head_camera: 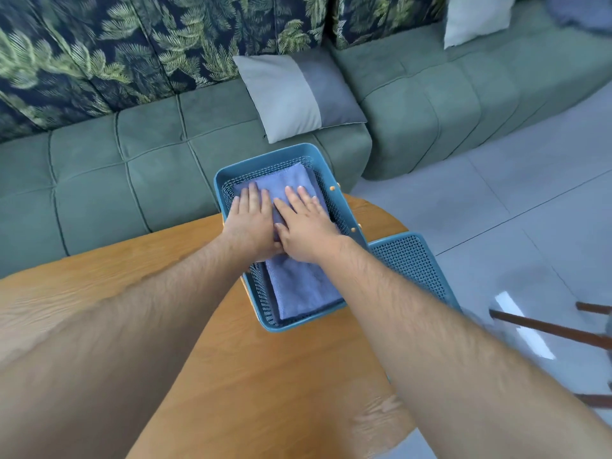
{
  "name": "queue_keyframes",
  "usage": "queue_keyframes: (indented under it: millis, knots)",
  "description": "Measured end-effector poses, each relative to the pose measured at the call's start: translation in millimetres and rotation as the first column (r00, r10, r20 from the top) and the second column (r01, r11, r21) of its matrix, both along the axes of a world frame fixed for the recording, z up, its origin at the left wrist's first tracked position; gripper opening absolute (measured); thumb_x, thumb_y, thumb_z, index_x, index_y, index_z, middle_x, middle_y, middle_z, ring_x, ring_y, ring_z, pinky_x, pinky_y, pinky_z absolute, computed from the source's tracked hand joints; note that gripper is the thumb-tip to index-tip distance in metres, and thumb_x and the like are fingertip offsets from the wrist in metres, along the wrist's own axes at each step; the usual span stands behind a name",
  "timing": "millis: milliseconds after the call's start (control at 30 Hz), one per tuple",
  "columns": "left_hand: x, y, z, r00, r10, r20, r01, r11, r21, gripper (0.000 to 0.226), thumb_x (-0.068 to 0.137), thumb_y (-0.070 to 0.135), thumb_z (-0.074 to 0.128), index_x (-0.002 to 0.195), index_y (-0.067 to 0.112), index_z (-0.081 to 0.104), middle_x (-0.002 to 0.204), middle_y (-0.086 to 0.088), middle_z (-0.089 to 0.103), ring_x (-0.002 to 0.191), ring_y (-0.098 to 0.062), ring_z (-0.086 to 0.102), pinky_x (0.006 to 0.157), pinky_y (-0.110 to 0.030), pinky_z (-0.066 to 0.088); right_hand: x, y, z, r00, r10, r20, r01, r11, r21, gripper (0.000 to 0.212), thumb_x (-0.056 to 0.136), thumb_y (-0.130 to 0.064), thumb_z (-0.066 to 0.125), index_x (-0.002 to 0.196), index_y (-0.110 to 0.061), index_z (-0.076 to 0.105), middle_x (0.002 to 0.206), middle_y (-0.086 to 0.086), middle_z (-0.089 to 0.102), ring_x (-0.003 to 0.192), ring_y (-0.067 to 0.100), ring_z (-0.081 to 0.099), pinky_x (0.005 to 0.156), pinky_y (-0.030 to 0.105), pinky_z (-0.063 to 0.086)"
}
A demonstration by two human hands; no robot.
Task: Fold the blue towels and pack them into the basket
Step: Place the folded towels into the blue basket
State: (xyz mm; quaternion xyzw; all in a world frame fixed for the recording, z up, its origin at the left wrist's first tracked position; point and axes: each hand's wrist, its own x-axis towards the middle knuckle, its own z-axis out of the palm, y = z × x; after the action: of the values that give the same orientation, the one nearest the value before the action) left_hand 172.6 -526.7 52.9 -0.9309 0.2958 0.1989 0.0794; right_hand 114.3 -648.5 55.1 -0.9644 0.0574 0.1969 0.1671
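At frame centre we press our left hand (253,216) and right hand (306,223), fingers flat, holding nothing, on the folded blue towel (299,283) inside the blue basket (265,157). Packing looks nearly finished; next we probably lift both hands clear.

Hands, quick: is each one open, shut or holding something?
Left hand: open, pressing flat on the towel in the basket.
Right hand: open, pressing flat on the towel too.
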Motion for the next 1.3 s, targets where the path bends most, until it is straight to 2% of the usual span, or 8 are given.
queue_keyframes:
  millis: [100, 200, 333, 467, 667, 800, 1033, 1300]
  knots:
    - [-22, 1, 21, 1.000, 0.011, -0.022, -0.015, 0.985, -0.173, 0.078, 0.096, 0.044, 0.048, 0.156, 0.004, 0.018, 0.165, -0.021, 0.011, 0.154, -0.033, 0.009, 0.124, -0.044, 0.010, -37, 5, 20, 0.976, -0.121, 0.181, 0.106, 0.990, 0.088, 0.051, 0.107, -0.026, 0.038, 0.155, -0.012, 0.033, 0.164, 0.010, 0.027, 0.153, 0.029, 0.018, 0.123, 0.045, 0.018]
    - [-59, 0, 48, 0.996, -0.069, 0.055, 0.086, 0.898, -0.431, 0.046, 0.097, 0.030, 0.054, 0.137, 0.007, 0.051, 0.149, -0.013, 0.045, 0.137, -0.033, 0.042, 0.108, -0.045, 0.034, -83, 10, 41, 0.874, -0.252, 0.416, 0.226, 0.968, 0.113, 0.040, 0.099, -0.024, 0.040, 0.132, -0.012, 0.059, 0.129, 0.007, 0.062, 0.119, 0.032, 0.054, 0.095, 0.048, 0.045]
    - [-113, -15, 70, 0.974, -0.131, 0.184, 0.218, 0.757, -0.617, 0.029, 0.088, 0.023, 0.060, 0.113, 0.010, 0.065, 0.115, -0.007, 0.063, 0.101, -0.033, 0.060, 0.078, -0.044, 0.049, -150, -1, 58, 0.762, -0.397, 0.512, 0.356, 0.917, 0.182, 0.032, 0.099, -0.024, 0.044, 0.121, -0.014, 0.064, 0.116, 0.003, 0.066, 0.106, 0.030, 0.057, 0.086, 0.044, 0.046]
    - [-166, -45, 64, 0.979, -0.168, 0.118, 0.202, 0.693, -0.692, 0.023, 0.093, 0.023, 0.053, 0.107, 0.009, 0.064, 0.102, -0.007, 0.059, 0.091, -0.030, 0.056, 0.076, -0.045, 0.049, -203, -44, 55, 0.759, -0.451, 0.470, 0.456, 0.883, 0.110, 0.030, 0.100, -0.025, 0.051, 0.126, -0.014, 0.062, 0.121, 0.003, 0.065, 0.109, 0.029, 0.056, 0.091, 0.045, 0.047]
    - [-231, -89, 11, 0.959, -0.192, -0.210, 0.042, 0.827, -0.561, 0.038, 0.093, 0.022, 0.059, 0.123, 0.000, 0.058, 0.110, -0.019, 0.059, 0.103, -0.040, 0.060, 0.091, -0.049, 0.049, -258, -105, 12, 0.821, -0.535, 0.200, 0.549, 0.836, -0.015, 0.046, 0.098, -0.033, 0.057, 0.140, -0.014, 0.053, 0.135, 0.007, 0.058, 0.125, 0.030, 0.051, 0.104, 0.044, 0.038]
    - [-248, -112, -28, 0.899, 0.014, -0.437, -0.154, 0.946, -0.287, 0.053, 0.095, 0.035, 0.058, 0.138, 0.007, 0.044, 0.130, -0.020, 0.051, 0.124, -0.039, 0.050, 0.104, -0.047, 0.043, -274, -129, -26, 0.840, -0.543, 0.014, 0.541, 0.834, -0.107, 0.063, 0.097, -0.045, 0.057, 0.150, -0.018, 0.039, 0.154, 0.010, 0.038, 0.140, 0.030, 0.035, 0.113, 0.043, 0.031]
    - [-256, -136, -75, 0.815, 0.250, -0.523, -0.260, 0.964, 0.055, 0.078, 0.098, 0.050, 0.050, 0.160, 0.030, 0.007, 0.162, -0.027, 0.007, 0.139, -0.045, 0.037, 0.111, -0.051, 0.038, -282, -172, -82, 0.765, -0.604, -0.221, 0.579, 0.797, -0.172, 0.109, 0.083, -0.069, 0.066, 0.162, -0.029, 0.001, 0.167, 0.020, -0.010, 0.154, 0.039, -0.002, 0.123, 0.054, 0.012]
    - [-263, -160, -87, 0.668, 0.381, -0.639, -0.609, 0.774, -0.175, 0.071, 0.092, 0.033, 0.066, 0.154, 0.034, 0.032, 0.157, -0.014, 0.027, 0.145, -0.031, 0.026, 0.119, -0.044, 0.028, -314, -186, -97, 0.611, -0.758, -0.230, 0.758, 0.643, -0.107, 0.131, 0.068, -0.073, 0.076, 0.161, -0.021, -0.001, 0.154, 0.015, 0.024, 0.135, 0.035, 0.031, 0.107, 0.052, 0.038]
